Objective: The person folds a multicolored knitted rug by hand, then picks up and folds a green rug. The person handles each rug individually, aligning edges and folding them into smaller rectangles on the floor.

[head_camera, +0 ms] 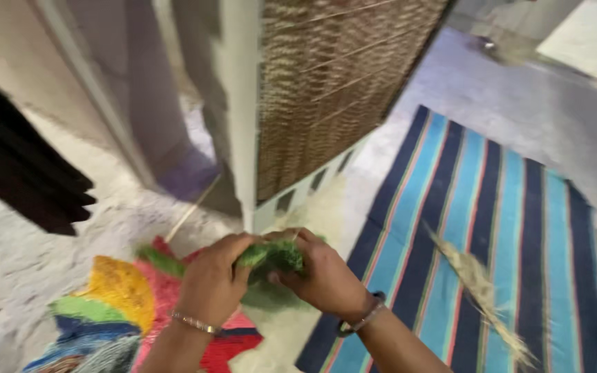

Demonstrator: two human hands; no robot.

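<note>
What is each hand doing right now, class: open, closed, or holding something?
Left hand: closed on one end of the green fuzzy piece.
Right hand: closed on the other end of the same green fuzzy piece.

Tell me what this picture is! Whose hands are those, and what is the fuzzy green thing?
The picture comes from a camera worn on a person's head, looking down, so you see that person's own two hands. The left hand and the right hand both close around a bundle of green fuzzy fibre, each with a bangle on the wrist. Beneath them lies a colourful patchwork mat in yellow, green, red and blue. To the right is a blue striped rug with a dry grass broom lying on it. Behind the hands stands a box with a woven straw side, probably an air cooler. The picture is a little blurry.
</note>
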